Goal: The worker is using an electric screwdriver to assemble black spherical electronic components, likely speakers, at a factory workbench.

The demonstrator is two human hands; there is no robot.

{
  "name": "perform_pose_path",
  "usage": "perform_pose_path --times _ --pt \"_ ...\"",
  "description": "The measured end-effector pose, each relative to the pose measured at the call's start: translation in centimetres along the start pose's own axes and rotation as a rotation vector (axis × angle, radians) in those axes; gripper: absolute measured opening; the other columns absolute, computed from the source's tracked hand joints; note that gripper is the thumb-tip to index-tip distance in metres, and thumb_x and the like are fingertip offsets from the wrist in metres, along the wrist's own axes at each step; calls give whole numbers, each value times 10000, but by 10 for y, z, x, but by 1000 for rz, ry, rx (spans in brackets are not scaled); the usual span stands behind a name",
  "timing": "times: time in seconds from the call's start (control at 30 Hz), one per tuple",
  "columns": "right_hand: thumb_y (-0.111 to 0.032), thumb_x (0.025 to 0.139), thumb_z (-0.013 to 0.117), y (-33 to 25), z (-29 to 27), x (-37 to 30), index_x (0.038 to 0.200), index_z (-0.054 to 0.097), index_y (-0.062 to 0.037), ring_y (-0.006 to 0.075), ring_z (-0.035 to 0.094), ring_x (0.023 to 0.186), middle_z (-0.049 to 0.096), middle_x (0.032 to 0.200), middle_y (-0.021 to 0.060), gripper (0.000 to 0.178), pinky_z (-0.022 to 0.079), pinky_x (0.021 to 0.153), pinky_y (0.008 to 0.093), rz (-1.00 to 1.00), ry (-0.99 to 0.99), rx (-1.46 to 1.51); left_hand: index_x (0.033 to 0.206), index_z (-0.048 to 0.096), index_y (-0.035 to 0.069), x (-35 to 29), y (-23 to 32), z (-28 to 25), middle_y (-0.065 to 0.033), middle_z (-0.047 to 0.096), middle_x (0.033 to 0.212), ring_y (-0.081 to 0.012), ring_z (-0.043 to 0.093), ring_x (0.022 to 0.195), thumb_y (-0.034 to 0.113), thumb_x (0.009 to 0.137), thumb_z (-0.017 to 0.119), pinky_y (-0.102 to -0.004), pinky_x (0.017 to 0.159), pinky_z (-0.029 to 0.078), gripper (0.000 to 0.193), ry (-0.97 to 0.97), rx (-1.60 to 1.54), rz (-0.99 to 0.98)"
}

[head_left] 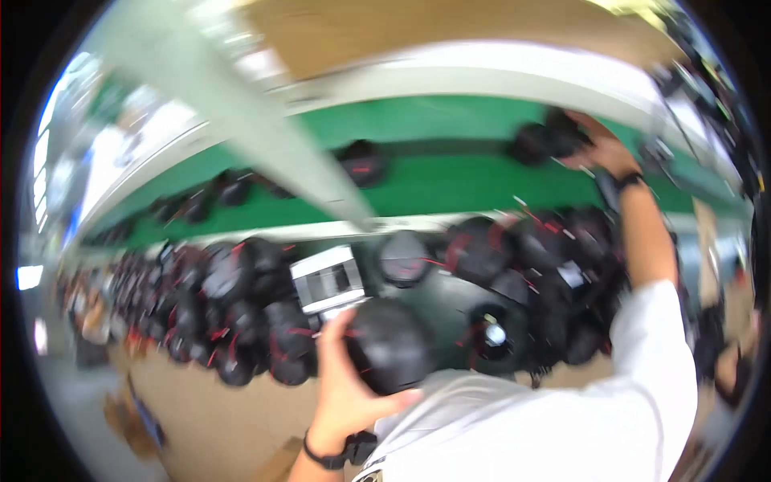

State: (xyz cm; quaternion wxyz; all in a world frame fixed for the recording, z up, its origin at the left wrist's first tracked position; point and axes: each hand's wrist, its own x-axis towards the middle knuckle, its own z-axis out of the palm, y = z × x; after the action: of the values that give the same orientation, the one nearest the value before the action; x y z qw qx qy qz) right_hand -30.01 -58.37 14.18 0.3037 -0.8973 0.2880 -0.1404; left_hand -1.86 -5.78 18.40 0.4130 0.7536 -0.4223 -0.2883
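My left hand (347, 394) grips a black, rounded, dome-like piece (391, 345) low in front of my body, thumb on its near side and fingers along its left. My right arm stretches far to the right, over the green belt (450, 183). There my right hand (601, 149) is closed round a dark rounded piece (567, 132), blurred by motion. Another dark rounded piece (530, 145) sits just left of it on the belt. The exact kind of these pieces cannot be made out.
Many black pieces with red trim (482, 249) are heaped along the belt's near side. A white box-like device (328, 279) stands among them, beside a grey-topped piece (403, 257). A pale post (297, 153) slants across the belt, and a brown board (450, 32) lies above.
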Motion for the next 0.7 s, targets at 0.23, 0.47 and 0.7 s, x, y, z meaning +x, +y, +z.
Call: perform_pose_path --times 0.23,0.47,0.7 --pt "-484 825 838 -78 15 24 1471 469 -153 337 558 1300 507 1461 139 814 518 880 725 743 -82 896 1574 193 39 -37 -23 6 -192 454 1415 -321 518 1310 527 519 983 -449 1073 472 1406 178 -290 -189" --pt "-289 584 883 -167 33 -43 1576 330 -15 250 584 1291 569 1414 119 1168 440 1133 385 309 -142 891 1587 172 60 -69 -45 -32 -187 412 1465 -306 442 1374 386 561 997 -436 1161 355 1356 163 -529 -219" --pt "-182 339 1025 -279 118 -36 1526 353 -6 234 597 1255 584 1349 92 1375 422 1106 336 279 -568 1154 1592 222 88 -161 -48 -179 -176 460 1466 -315 523 1323 523 623 925 -445 1120 444 1274 847 -472 -175"
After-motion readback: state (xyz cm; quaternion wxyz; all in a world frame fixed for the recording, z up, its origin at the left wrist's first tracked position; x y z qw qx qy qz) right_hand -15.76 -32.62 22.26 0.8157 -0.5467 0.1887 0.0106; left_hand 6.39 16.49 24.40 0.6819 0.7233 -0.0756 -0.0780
